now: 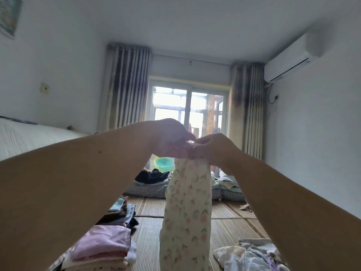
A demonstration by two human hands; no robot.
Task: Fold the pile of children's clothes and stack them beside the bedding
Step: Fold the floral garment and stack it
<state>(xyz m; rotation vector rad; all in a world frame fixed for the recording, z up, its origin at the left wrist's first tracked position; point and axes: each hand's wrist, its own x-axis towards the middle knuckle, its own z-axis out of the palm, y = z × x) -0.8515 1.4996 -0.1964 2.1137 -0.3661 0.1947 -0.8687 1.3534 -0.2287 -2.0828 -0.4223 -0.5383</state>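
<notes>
A cream garment [187, 202] printed with pink flowers and green leaves hangs straight down from the left hand [170, 139] and right hand [214, 148], which pinch its top edge close together, so it falls as a narrow strip. Below the left hand lies a folded stack [103, 245] with pink on top and cream underneath. Just beyond it is a second stack [121, 212] of darker pieces. Below the right hand sits a loose pile [248, 255] of white and pale blue clothes, crumpled and unfolded. Beyond both hands lies blue-grey bedding [144, 189].
</notes>
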